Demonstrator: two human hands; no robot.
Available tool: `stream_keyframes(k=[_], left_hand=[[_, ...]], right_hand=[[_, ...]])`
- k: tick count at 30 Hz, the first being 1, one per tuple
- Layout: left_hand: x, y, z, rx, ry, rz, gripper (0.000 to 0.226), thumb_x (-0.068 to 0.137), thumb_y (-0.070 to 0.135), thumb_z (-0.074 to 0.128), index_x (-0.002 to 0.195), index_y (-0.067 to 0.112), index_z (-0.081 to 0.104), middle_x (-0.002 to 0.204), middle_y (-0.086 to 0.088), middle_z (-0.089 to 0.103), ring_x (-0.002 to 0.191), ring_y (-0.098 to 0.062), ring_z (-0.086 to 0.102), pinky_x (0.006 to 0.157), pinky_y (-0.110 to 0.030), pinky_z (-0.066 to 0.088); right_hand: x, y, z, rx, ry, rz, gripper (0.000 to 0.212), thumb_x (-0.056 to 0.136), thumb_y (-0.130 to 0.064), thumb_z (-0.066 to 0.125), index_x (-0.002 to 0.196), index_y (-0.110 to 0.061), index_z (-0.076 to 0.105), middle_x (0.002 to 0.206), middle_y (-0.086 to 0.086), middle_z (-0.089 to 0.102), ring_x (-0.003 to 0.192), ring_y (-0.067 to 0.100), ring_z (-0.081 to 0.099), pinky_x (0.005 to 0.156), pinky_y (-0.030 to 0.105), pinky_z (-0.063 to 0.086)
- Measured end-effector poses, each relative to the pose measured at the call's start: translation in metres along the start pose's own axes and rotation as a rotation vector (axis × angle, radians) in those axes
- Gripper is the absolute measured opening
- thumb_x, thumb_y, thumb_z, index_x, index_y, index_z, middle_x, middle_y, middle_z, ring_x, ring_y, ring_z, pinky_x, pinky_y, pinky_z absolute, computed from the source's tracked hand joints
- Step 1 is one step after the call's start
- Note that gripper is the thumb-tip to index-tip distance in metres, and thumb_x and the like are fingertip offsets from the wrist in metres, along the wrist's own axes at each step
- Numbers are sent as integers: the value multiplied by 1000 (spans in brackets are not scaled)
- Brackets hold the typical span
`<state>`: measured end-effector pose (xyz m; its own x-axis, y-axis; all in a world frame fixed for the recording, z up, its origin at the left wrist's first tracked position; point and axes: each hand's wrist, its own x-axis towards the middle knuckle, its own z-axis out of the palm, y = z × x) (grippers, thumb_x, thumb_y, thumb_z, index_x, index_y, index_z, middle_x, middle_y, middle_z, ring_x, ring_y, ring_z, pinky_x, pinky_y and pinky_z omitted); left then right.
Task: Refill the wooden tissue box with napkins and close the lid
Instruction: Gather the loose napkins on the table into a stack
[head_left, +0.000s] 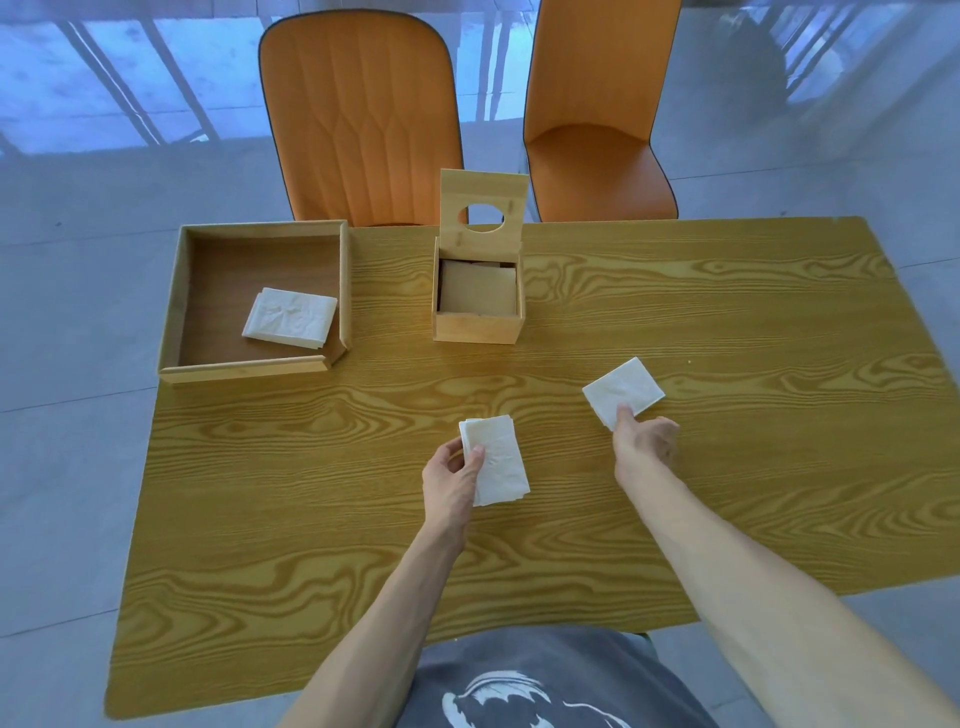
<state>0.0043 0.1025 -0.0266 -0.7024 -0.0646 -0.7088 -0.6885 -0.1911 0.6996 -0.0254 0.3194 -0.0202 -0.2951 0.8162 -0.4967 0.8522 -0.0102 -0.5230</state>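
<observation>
- A shallow wooden tray (179, 291) sits at the left of the frame on the worktop (727, 493), with a small pile of spare napkins (290, 317) lying in its right half.
- The left hand (451, 480), lower centre, has its fingers closed on a napkin stack (496, 460), thumb on top, the stack's long axis running up the frame toward the box.
- The wooden tissue box (478, 327) stands at upper centre, directly above the left hand and well apart from it; its hinged lid (483, 189), with a round hole, stands upright at the far side, so the top is open. Inside, a pale flat surface shows; whether it is napkins or a loose panel I cannot tell.
- The right hand (644, 441), right of centre, pinches the near corner of a second napkin stack (623, 389) that lies flat on the worktop, down and right of the box.
- The left hand looks slightly better lined up with the opening; bare worktop lies between both hands and the box, and nothing blocks the way.
- Two orange chairs (363, 119) stand beyond the far edge.
</observation>
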Motion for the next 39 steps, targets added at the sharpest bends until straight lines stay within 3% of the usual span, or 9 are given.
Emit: stream_keyframes(k=[3, 8, 11, 15, 21, 25, 29, 35, 39], left_hand=[[1, 1, 0, 10, 5, -2, 31, 94, 20, 65, 123, 13, 58, 102, 0, 70, 87, -11, 67, 69, -25, 55], [1, 1, -1, 11, 3, -11, 30, 93, 21, 66, 122, 15, 58, 106, -4, 72, 93, -16, 69, 76, -31, 58], [1, 0, 0, 10, 4, -16, 30, 93, 21, 66, 121, 15, 58, 106, -3, 72, 93, -16, 69, 76, -31, 58], [-1, 2, 0, 17, -2, -13, 25, 94, 21, 64, 118, 18, 57, 99, 3, 70, 87, -10, 68, 69, -26, 56], [-4, 1, -5, 28, -6, -22, 29, 97, 23, 61, 124, 13, 58, 100, 3, 69, 89, -12, 67, 69, -28, 55], [-8, -1, -9, 17, 4, -35, 30, 97, 23, 59, 125, 12, 58, 106, -2, 68, 93, -17, 67, 75, -32, 57], [-14, -5, -16, 17, -3, -37, 30, 98, 26, 57, 125, 13, 59, 112, -5, 68, 98, -22, 67, 80, -37, 57], [-18, -8, -20, -2, -12, -64, 18, 98, 29, 56, 114, 20, 58, 111, -8, 70, 98, -24, 69, 83, -39, 58], [-21, -11, -25, 6, -7, -67, 25, 98, 33, 57, 112, 14, 61, 110, -9, 71, 100, -26, 69, 90, -45, 57]], right_hand=[[6, -3, 9, -4, -10, 42, 76, 96, -43, 56, 147, 4, 24, 147, 26, 40, 131, 40, 47, 106, 49, 39], [7, -5, 19, 6, 24, 43, 48, 89, -41, 66, 120, -6, 56, 129, 16, 54, 108, 36, 61, 92, 50, 52], [1, -5, 19, -11, 1, -4, 37, 92, -38, 62, 114, -8, 62, 130, 10, 50, 108, 33, 59, 92, 48, 52], [-4, 2, 20, -26, -8, -94, 26, 85, -39, 62, 95, -15, 64, 111, 8, 64, 91, 28, 65, 81, 45, 57], [-28, 14, 13, -9, -49, -250, 19, 94, -28, 61, 106, -14, 64, 91, -1, 65, 86, 21, 63, 76, 36, 52], [-42, 29, 9, 139, -186, -301, 12, 95, -22, 62, 105, -16, 63, 78, -7, 71, 79, 19, 72, 73, 40, 60], [-65, 48, 0, 279, -408, -303, 17, 95, -19, 65, 111, -12, 62, 85, 1, 76, 68, 13, 73, 57, 27, 55], [-83, 67, 3, 237, -700, -296, 24, 91, -22, 71, 110, -9, 66, 89, 7, 78, 63, 11, 72, 49, 19, 50], [-90, 77, 9, 154, -757, -292, 28, 89, -25, 73, 111, -8, 67, 88, 4, 78, 62, 11, 71, 46, 20, 47]])
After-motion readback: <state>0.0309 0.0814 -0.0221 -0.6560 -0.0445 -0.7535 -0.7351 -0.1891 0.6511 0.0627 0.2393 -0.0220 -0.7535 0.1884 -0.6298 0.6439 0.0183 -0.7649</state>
